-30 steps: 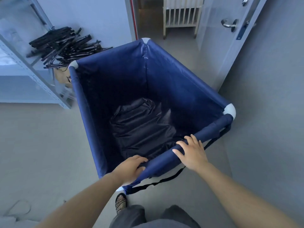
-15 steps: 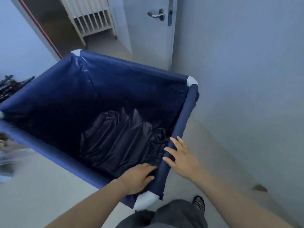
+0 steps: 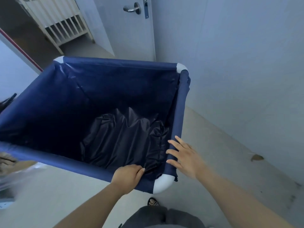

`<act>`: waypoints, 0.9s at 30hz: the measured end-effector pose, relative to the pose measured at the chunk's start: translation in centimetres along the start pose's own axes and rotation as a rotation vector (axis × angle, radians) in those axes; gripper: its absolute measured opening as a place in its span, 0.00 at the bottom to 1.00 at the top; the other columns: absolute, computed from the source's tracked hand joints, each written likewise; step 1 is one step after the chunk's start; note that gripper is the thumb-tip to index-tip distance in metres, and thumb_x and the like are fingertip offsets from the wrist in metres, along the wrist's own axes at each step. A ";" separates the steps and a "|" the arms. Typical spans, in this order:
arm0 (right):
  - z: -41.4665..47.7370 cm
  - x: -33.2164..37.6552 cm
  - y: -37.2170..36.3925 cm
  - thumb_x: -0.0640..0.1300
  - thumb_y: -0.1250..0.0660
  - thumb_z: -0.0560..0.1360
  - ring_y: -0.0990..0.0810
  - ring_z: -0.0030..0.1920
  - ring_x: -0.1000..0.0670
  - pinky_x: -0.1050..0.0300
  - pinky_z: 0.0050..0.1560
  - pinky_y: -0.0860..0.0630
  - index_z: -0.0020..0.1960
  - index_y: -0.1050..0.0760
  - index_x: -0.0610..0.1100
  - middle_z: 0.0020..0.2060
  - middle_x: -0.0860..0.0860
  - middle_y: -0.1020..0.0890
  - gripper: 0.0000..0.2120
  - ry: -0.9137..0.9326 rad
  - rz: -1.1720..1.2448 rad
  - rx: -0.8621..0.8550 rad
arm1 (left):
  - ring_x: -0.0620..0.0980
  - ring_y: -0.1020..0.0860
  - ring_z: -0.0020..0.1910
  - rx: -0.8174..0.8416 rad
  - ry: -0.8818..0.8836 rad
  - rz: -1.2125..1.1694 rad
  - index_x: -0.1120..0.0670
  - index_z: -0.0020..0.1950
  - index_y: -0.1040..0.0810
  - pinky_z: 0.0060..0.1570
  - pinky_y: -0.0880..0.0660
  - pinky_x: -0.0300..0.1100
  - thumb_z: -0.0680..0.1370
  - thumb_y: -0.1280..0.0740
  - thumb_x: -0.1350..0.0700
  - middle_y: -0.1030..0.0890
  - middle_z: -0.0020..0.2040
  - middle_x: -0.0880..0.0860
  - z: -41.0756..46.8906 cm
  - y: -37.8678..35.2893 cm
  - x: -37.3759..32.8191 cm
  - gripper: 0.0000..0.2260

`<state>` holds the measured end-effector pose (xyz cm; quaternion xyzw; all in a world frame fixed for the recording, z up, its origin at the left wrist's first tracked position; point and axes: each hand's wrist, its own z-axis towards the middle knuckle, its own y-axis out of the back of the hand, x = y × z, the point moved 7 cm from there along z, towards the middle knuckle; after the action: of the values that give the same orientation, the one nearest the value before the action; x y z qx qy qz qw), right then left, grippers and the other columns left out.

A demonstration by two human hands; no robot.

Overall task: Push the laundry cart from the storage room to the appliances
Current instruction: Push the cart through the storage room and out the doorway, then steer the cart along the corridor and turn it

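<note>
The laundry cart [image 3: 181,104] is a deep bin of dark blue fabric on a tube frame with white corner pieces, and it fills the middle of the head view. Crumpled dark fabric [image 3: 125,139] lies at its bottom. My left hand [image 3: 128,176] grips the near rim just left of the closest white corner, fingers curled over the edge into the bin. My right hand [image 3: 184,155] rests on the right rim tube with its fingers straight and spread.
A grey door [image 3: 131,30] with a lever handle stands open past the cart's far rim, beside a grey wall [image 3: 246,71] on the right. A white slatted crib [image 3: 62,25] stands in the room beyond the doorway. My sandalled foot [image 3: 153,202] is under the near corner.
The cart has swung round, so its corner now points at me and its far rim faces the doorway. The metal shelf and black hangers have slid out of view on the left. Both hands stay on the rim.
</note>
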<state>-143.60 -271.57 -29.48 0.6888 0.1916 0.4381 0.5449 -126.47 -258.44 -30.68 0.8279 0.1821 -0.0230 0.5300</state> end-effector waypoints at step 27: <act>-11.6 -5.0 1.7 0.62 0.55 0.80 0.55 0.78 0.48 0.44 0.72 0.69 0.71 0.33 0.50 0.77 0.50 0.42 0.27 -0.420 -0.160 0.022 | 0.48 0.29 0.63 0.153 -0.032 0.408 0.45 0.69 0.36 0.61 0.33 0.44 0.83 0.52 0.51 0.27 0.63 0.46 -1.5 -0.5 -0.4 0.16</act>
<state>-156.13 -269.09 -29.62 0.7532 0.1327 0.2386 0.5985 -127.30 -257.00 -30.36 0.8850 0.0003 0.0579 0.4620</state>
